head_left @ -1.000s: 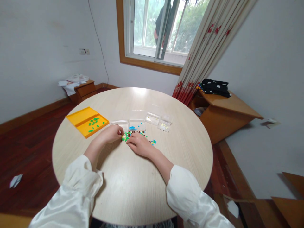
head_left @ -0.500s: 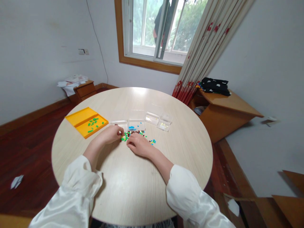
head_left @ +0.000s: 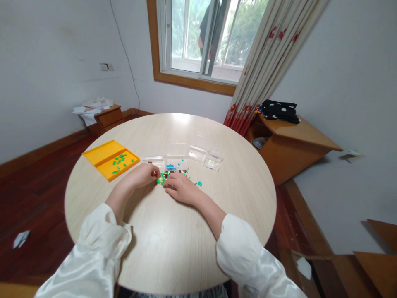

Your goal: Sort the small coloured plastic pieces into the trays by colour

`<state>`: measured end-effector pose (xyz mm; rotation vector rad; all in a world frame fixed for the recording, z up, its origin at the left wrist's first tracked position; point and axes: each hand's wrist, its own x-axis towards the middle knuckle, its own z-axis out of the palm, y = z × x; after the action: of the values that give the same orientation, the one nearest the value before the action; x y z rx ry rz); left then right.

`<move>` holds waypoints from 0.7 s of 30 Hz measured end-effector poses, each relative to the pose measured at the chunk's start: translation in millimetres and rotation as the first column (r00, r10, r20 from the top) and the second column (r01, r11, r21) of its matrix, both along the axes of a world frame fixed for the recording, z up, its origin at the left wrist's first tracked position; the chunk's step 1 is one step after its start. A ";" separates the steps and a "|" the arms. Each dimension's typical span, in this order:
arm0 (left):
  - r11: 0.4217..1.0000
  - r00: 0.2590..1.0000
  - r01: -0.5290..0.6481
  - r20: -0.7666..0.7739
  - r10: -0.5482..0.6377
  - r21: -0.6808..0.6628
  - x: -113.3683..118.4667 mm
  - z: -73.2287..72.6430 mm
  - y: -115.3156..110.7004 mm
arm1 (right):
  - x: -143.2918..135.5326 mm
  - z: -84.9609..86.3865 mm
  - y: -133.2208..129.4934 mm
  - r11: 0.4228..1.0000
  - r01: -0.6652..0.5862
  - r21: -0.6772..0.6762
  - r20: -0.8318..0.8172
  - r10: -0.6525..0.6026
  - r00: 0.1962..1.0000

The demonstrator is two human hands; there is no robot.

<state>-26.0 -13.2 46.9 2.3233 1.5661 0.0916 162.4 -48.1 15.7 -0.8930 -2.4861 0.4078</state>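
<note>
A mixed pile of tiny green, brown, yellow and blue pieces [head_left: 160,179] lies on the round table, partly hidden by my hands. At its left edge, my left hand [head_left: 144,175] has its fingers pinched together; what is between them is too small to make out. My right hand [head_left: 182,188] rests palm down over the pile's near side, its thumb and fingers apart. Just beyond the pile sits a clear plastic box [head_left: 182,158] with blue pieces [head_left: 170,167] inside. Another clear box [head_left: 154,159] stands beyond my left hand, with a brown bit in it.
To the left is an open orange-yellow case [head_left: 101,157] with green pieces [head_left: 119,159]. Back right, a clear box [head_left: 198,153] adjoins one with pale yellow pieces [head_left: 213,162]. A few blue and yellow pieces [head_left: 199,183] lie right of my hand on the table [head_left: 169,248].
My right hand's fingers have spread and reach slightly further left into the pile. My left hand stays pinched at nearly the same spot. The whole view has shifted a little.
</note>
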 end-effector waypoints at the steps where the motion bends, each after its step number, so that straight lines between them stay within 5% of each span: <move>1: 1.000 1.000 0.000 -0.006 0.000 -0.005 0.4 0.2 -0.1 | -0.3 -1.0 0.3 1.000 -0.015 0.005 0.018 0.014 1.000; 8: 1.000 1.000 -0.019 -0.017 0.019 -0.012 -0.1 -2.4 -0.6 | -3.8 -1.7 0.4 1.000 -0.021 0.001 0.065 0.021 0.998; 13: 1.000 1.000 -0.015 0.001 0.015 0.007 2.2 4.4 -2.9 | 2.9 3.0 2.7 0.994 0.092 -0.062 -0.126 -0.099 0.987; 21: 0.978 0.950 -0.050 0.312 -0.016 0.201 4.9 6.0 -2.8 | 41.8 3.3 31.7 0.895 0.439 -0.074 -0.479 -0.418 0.772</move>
<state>-21.1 -16.0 52.8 2.3045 1.4732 0.6246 204.2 -16.5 19.1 -1.1440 -1.7588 0.3628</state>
